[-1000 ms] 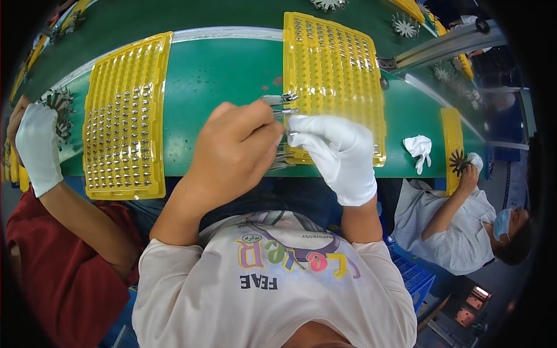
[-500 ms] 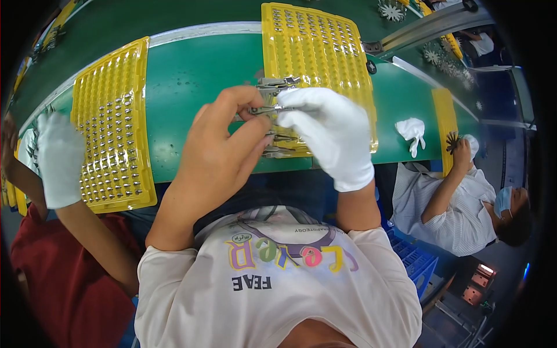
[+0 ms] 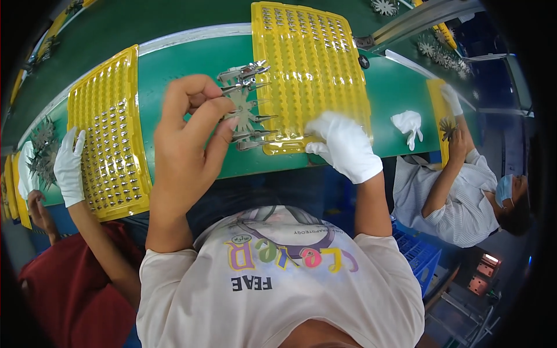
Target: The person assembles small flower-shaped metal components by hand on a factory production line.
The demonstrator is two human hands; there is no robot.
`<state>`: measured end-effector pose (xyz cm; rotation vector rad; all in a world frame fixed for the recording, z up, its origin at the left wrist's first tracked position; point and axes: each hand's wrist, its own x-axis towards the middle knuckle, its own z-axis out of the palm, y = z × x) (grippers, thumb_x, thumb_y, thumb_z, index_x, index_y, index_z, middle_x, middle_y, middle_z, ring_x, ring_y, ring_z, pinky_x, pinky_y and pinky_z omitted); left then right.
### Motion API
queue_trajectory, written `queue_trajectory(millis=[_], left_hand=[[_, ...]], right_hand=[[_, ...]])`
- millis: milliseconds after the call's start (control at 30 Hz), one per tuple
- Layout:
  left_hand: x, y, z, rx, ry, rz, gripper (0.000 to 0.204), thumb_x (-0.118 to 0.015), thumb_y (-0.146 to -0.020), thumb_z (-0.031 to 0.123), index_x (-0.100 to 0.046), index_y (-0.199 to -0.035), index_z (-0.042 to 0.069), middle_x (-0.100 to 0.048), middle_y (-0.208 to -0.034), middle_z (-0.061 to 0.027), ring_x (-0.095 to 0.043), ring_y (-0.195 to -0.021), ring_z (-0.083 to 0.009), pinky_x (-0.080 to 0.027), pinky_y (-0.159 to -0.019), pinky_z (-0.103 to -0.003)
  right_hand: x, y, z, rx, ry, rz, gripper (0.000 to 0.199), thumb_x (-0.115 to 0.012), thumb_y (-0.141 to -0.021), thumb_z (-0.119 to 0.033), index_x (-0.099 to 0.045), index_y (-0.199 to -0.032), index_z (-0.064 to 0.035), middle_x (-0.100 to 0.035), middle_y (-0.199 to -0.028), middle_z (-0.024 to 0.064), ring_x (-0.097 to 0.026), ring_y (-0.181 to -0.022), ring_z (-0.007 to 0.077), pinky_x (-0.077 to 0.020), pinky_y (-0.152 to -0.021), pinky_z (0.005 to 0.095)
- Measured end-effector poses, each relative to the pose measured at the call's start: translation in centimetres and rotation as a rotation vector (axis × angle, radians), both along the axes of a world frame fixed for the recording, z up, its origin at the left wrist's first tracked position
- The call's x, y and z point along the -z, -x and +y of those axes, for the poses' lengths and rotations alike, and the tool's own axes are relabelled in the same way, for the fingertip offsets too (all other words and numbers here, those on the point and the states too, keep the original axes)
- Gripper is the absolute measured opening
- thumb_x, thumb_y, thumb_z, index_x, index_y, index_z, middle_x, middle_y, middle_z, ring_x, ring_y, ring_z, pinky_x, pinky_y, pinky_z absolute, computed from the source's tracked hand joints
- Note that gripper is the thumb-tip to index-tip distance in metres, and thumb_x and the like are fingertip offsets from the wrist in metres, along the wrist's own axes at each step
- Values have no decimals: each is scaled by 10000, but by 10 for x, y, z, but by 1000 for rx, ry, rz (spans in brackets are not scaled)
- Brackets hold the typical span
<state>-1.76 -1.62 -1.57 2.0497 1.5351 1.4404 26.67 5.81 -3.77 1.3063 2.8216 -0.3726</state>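
Observation:
Bare and raised at the middle of the bench, my left hand [image 3: 194, 136] pinches a flat star-shaped metal plate [image 3: 245, 111] between thumb and fingers. Several pointed metal clips [image 3: 246, 87] are set around the plate's arms. My right hand [image 3: 343, 145], in a white glove, is over the near right part of a yellow moulded tray [image 3: 354, 87], apart from the plate. Its fingers are bent and blurred, so whether they hold anything is hidden. Rows of small silver metal pieces [image 3: 301, 23] sit in the tray's far part.
On the left lies another yellow tray [image 3: 132, 75] with silver pieces, where a co-worker's gloved hand [image 3: 69, 168] is beside a pile of star-shaped plates [image 3: 43, 151]. A white glove [image 3: 409, 124] rests on the green bench [image 3: 191, 64]. At right, another person [image 3: 452, 191] holds a star-shaped plate.
My right hand has left the star-shaped plate and moved right and toward me, over the tray. My left hand has shifted left with the plate, now seen more fully.

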Motion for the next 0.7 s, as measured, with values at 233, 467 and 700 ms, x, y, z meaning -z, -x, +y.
queue_trajectory(millis=[233,467,700], left_hand=[[-2,0,-5,11,-2,-3,201,-743,-806,-73,-679,-988,-19,-570,-1122,-145,-636,-913,-270,-540,-768,-348],[0,-5,-3,22,-15,16,213,-738,-811,-73,-698,-1011,-8,-582,-1095,-127,-649,-895,-252,-539,-764,-344],[-2,-15,-4,43,-12,81,200,-739,-810,-34,-731,-1004,14,-614,-1047,-95,-633,-905,-238,-497,-778,-352]], right_hand=[[4,-2,18,46,335,100,216,-798,-835,-203,-714,-982,-69,-668,-918,124,-673,-883,333,-524,-783,425],[4,2,-3,186,149,552,122,-770,-886,-132,-758,-959,-36,-745,-916,115,-732,-844,291,-565,-749,353],[-31,43,-16,34,71,904,156,-795,-852,-76,-772,-1001,-34,-769,-926,110,-752,-803,267,-576,-700,340]])
